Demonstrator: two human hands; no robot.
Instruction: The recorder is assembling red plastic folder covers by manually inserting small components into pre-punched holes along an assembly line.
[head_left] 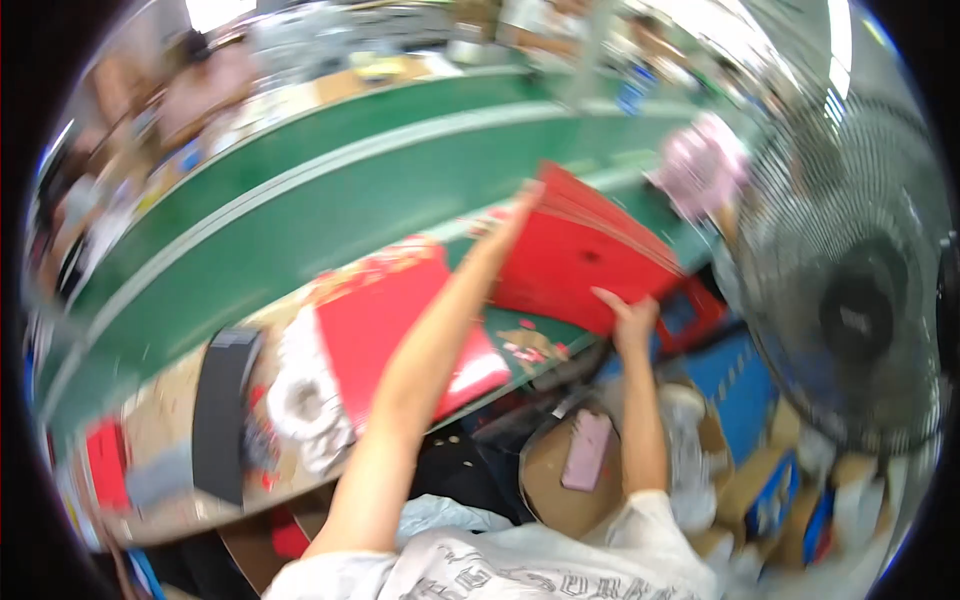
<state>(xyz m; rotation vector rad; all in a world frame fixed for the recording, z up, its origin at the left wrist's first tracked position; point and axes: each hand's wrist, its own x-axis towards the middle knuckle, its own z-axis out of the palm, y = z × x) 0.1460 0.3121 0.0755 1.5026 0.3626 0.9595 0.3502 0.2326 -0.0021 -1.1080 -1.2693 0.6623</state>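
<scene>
Both hands on fanned stack of flat red card sheets [585,250], raised over green table [300,210]. Left hand [510,222] at stack's top edge, fingers blurred, grip unclear. Right hand [628,318] fingers pinching lower edge. Sheets likely light, stiff, slippery; best held by opposite edges.

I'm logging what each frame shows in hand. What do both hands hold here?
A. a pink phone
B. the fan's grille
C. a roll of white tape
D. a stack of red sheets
D: the left hand grips the far edge of the red sheets and the right hand grips the near edge, while the phone lies apart on a box below.
</scene>
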